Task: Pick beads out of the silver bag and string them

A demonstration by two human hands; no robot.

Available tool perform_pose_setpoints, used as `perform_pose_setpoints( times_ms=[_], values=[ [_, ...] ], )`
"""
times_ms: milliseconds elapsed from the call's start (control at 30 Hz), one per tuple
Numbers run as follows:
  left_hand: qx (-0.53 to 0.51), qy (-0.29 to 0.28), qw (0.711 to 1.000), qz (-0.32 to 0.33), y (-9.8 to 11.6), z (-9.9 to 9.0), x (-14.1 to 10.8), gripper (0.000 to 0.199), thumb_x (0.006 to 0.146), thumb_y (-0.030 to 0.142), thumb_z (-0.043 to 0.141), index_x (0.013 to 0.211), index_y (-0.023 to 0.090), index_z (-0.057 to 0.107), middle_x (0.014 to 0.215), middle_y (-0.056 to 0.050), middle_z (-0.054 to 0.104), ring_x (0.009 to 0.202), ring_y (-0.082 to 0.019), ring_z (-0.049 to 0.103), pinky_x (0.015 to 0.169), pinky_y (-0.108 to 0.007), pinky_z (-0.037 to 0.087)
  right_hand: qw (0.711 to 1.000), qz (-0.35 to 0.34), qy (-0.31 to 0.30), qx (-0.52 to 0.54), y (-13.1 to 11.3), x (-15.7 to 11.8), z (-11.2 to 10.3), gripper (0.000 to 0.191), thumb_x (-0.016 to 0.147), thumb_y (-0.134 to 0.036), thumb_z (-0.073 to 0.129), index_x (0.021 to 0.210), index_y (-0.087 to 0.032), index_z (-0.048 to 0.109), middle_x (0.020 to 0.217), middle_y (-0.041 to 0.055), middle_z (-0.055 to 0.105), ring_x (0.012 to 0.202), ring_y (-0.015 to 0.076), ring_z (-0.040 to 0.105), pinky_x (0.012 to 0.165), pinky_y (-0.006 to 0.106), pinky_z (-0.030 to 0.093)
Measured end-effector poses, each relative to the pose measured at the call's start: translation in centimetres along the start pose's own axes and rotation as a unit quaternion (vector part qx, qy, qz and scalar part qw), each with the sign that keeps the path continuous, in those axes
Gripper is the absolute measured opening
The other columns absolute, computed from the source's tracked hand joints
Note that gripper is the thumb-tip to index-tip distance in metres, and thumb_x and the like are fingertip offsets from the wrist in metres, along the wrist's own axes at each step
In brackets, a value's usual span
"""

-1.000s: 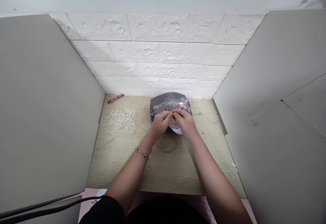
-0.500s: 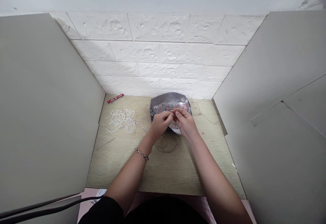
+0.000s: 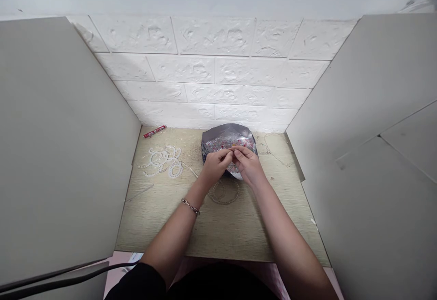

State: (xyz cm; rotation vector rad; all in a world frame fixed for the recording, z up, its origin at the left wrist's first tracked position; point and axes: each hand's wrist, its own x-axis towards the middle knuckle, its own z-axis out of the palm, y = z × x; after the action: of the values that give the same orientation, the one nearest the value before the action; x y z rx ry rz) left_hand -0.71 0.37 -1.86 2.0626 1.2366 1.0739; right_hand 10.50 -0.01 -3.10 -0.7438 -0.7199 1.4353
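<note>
A silvery grey bag (image 3: 227, 138) with many small coloured beads in it sits at the back middle of the table. My left hand (image 3: 216, 163) and my right hand (image 3: 248, 165) meet over its front, fingertips pinched close together. What they pinch is too small to make out. A strand of small clear beads (image 3: 223, 202) lies coiled just below my hands and runs left beneath my left wrist. At the left, loops of white beads (image 3: 175, 169) lie on the wood.
Grey panels (image 3: 61, 131) (image 3: 368, 154) stand on both sides of the wooden table (image 3: 232, 236), with a white brick-pattern wall (image 3: 201, 70) behind. A red strip (image 3: 154, 131) lies back left. Thin strands (image 3: 278, 156) lie right of the bag. A needle-like rod (image 3: 139, 193) is at left.
</note>
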Motion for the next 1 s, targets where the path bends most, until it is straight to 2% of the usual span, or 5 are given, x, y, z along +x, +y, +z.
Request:
perform_pose_setpoints(
  times_ms=[833,1000],
  values=[
    [0.006,-0.003,1.000,0.006,0.12,-0.12,0.08,0.031,0.077,0.031,0.035,0.061,0.014,0.055,0.049,0.004,0.038,0.049,-0.006,0.034,0.048,-0.018,0.028,1.000,0.007,0.003,0.011,-0.14,-0.10,0.13,0.011,0.057,-0.024,0.065,0.067,-0.020,0.062,0.072,-0.0004,0.062,0.070,0.0096,0.056,0.077,0.027,0.043],
    [0.003,-0.002,1.000,0.008,0.19,-0.14,0.08,0.031,0.078,0.031,0.035,0.064,0.014,0.057,0.051,0.003,0.041,0.050,-0.007,0.036,0.049,-0.018,0.029,1.000,0.003,0.002,0.004,-0.02,-0.07,0.16,0.010,0.057,-0.022,0.065,0.066,-0.020,0.062,0.070,-0.0012,0.061,0.069,0.0091,0.055,0.077,0.027,0.042]
  ],
)
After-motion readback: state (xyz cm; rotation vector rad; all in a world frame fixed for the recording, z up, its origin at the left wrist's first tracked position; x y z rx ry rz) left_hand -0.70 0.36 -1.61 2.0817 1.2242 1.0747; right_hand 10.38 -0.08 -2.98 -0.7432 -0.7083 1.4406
